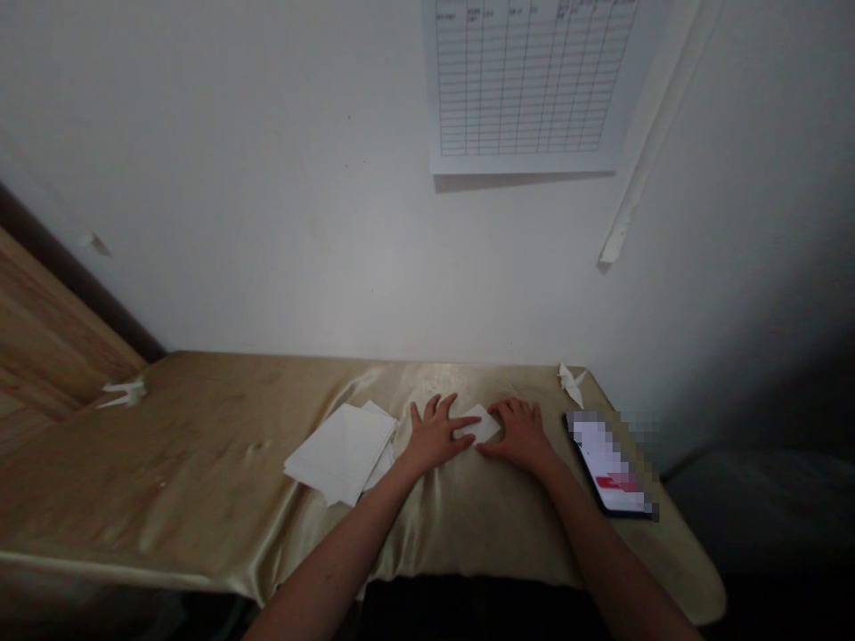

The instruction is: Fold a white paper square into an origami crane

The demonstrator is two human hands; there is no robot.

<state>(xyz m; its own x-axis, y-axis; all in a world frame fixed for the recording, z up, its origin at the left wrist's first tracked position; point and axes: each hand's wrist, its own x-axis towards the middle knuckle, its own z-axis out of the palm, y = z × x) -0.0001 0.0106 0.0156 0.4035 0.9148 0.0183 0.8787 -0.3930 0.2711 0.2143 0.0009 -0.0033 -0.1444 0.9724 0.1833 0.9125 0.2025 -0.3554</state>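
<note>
Left hand (437, 436) and right hand (521, 436) rest spread flat, pinching nothing, on a satin-covered worktop (200, 463), a small folded white paper (484, 424) between them. Loose paper sheets (340, 452) lie left, a smartphone (606, 463) right, a paper crane (570, 383) behind.

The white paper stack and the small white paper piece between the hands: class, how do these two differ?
The white paper stack is much larger than the small white paper piece. The stack is several loose, overlapping sheets, while the piece looks like one small shape. The stack lies beside the left hand, not held; the piece sits between that hand and the right hand, under their fingertips. Both are white and lie on the gold satin cloth.
</note>
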